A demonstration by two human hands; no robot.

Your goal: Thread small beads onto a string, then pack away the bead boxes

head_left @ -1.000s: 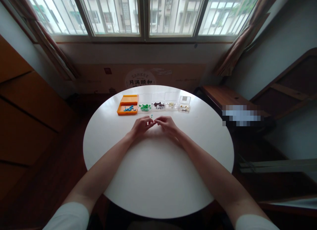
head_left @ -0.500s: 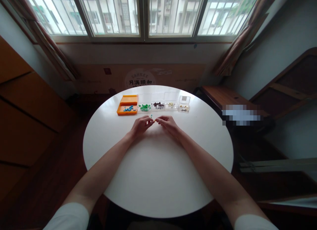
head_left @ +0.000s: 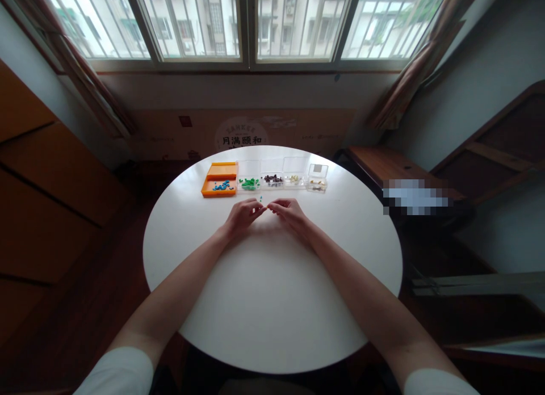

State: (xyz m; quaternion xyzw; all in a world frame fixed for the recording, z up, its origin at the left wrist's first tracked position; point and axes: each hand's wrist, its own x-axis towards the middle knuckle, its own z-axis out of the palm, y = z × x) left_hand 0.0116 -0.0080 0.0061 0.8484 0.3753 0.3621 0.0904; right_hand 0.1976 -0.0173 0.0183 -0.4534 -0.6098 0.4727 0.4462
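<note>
My left hand (head_left: 244,214) and my right hand (head_left: 290,212) meet fingertip to fingertip over the white round table (head_left: 272,304). Both are pinched closed on something too small to make out. Just beyond the fingertips lies a tiny green-blue piece (head_left: 261,198). Behind my left hand stands an open orange box (head_left: 205,192) with blue pieces (head_left: 222,185). To its right, clear open boxes hold green pieces (head_left: 249,183), dark pieces (head_left: 273,179), and pale pieces (head_left: 294,179). A smaller clear box (head_left: 318,169) at the right end has a few yellowish pieces.
A wooden bench (head_left: 383,162) with a blurred pale item stands beyond the table's right edge. An orange-brown cabinet (head_left: 42,185) is on the left. Behind the table, a printed cardboard panel (head_left: 170,128) leans below the window.
A small orange-yellow spot seen between my fingertips before is now barely visible. My hands have hardly moved, and the boxes are the same.
</note>
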